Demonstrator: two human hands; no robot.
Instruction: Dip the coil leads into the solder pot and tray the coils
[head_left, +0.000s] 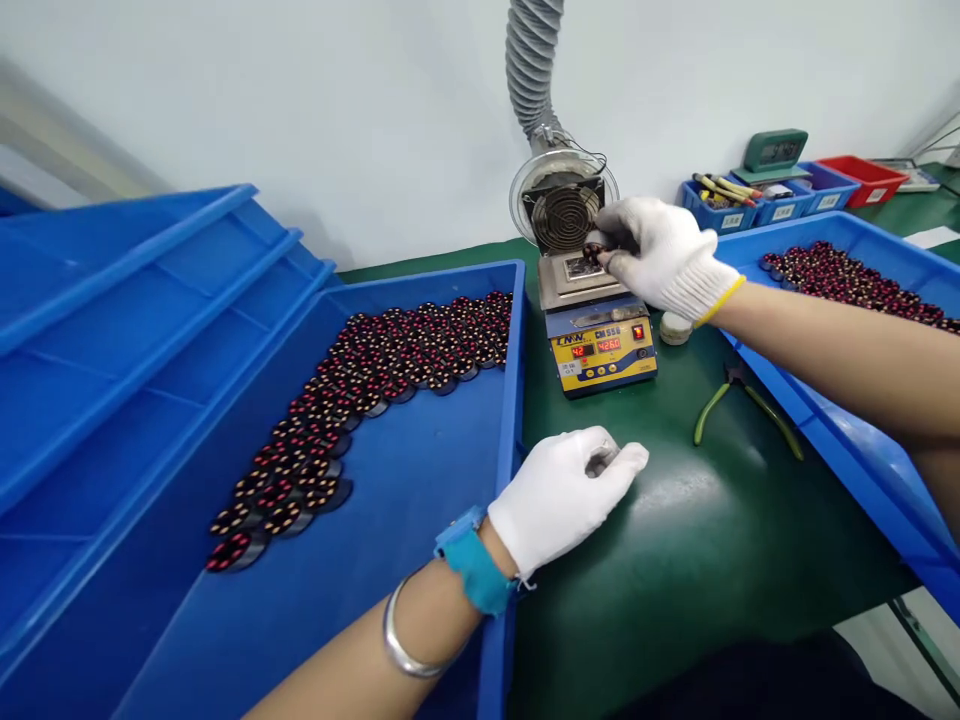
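My right hand (660, 250), in a white knit glove with a yellow cuff edge, pinches a small dark round part (596, 248) with light dots. It holds this part just above the square well (583, 267) of a soldering pot (604, 345) whose red displays are lit. White-gloved too, my left hand (566, 490) rests by the right rim of the left blue tray (514, 400). Its fingers curl loosely, with a gap to the thumb, and nothing shows in them. Rows of similar dotted round parts (390, 350) lie overlapping in that tray.
Behind the pot stands a fan (564, 215) under a grey duct hose (534, 60). Green-handled pliers (739, 380) and a small round tin (675, 328) lie right of the pot. Another blue tray (817, 395) holds a heap of parts (855, 285). Blue trays (135, 330) are stacked at left.
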